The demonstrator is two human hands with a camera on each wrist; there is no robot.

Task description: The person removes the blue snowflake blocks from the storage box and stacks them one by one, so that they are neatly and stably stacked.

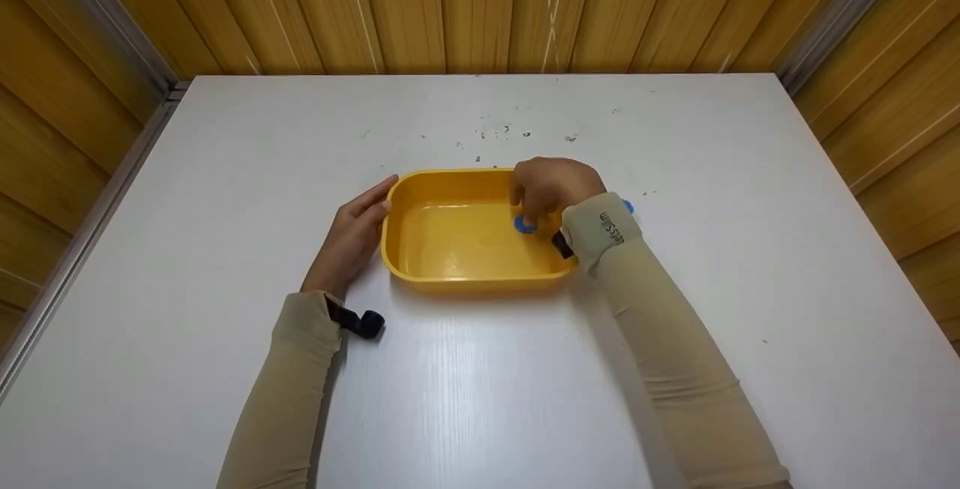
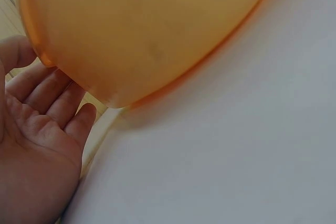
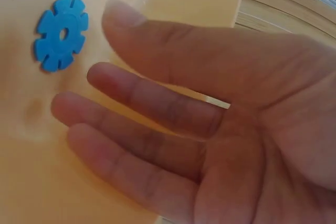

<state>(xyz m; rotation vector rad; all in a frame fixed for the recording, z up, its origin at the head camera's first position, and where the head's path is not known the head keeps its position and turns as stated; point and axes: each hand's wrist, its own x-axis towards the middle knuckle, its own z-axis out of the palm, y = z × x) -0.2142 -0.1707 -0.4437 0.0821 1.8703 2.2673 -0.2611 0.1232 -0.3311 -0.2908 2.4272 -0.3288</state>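
A yellow plastic bin (image 1: 465, 280) sits on the white table. My left hand (image 1: 355, 234) rests against the outside of its left end, with the thumb and fingers along the wall near the rim. My right hand (image 1: 556, 183) reaches over the right side of the bin, its fingers pointing down inside. Just beyond those fingertips is a blue disc (image 3: 62, 34) with notched edges and a small centre hole. In the right wrist view the thumb and fingers are spread apart, with nothing between them.
Another blue piece (image 1: 628, 207) shows on the table beside the right cuff, mostly covered by it. Dark specks mark the white table (image 1: 480, 110) behind the bin. Wood-patterned panels (image 1: 480, 13) stand along the back and sides.
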